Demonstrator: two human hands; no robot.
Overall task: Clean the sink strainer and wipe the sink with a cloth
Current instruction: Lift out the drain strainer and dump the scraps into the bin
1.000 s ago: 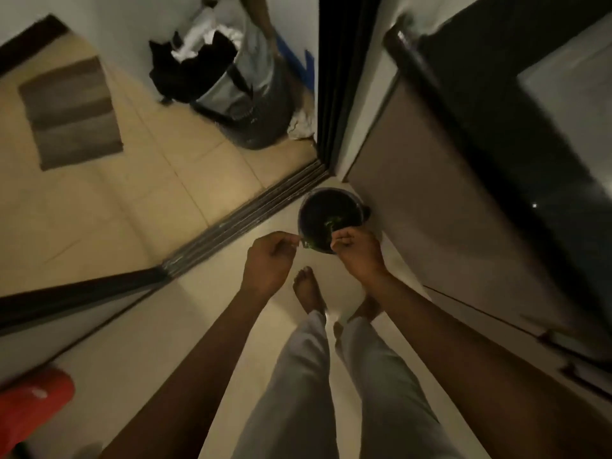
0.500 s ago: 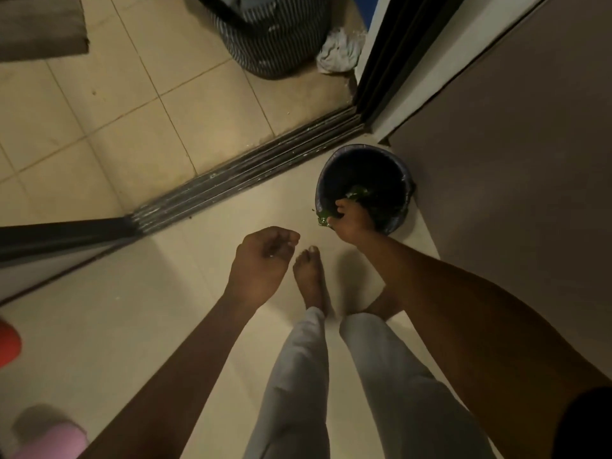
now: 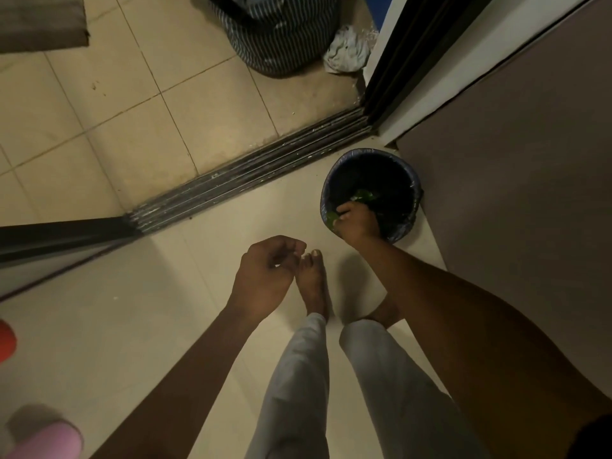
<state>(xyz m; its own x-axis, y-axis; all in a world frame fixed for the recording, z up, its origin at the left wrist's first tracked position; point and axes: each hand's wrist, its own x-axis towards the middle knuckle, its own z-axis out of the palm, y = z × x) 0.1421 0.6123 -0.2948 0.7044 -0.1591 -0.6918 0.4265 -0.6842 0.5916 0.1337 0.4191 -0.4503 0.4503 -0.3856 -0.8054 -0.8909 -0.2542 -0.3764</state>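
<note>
A small dark bin lined with a bag stands on the pale floor beside a brown cabinet. My right hand reaches over its near rim, fingers closed on the sink strainer. The strainer is mostly hidden, and only green scraps show at my fingertips. More green scraps lie inside the bin. My left hand hovers left of the bin above my bare foot, loosely curled and holding nothing. No sink or cloth is in view.
A sliding-door track runs diagonally across the floor. Beyond it stand a striped laundry basket, a crumpled rag and a mat. The brown cabinet fills the right. Red and pink objects sit at the lower left.
My view has tipped down and closer to the bin. My right hand has dropped onto the bin's near rim, and my left hand has let go and drawn back to the left.
</note>
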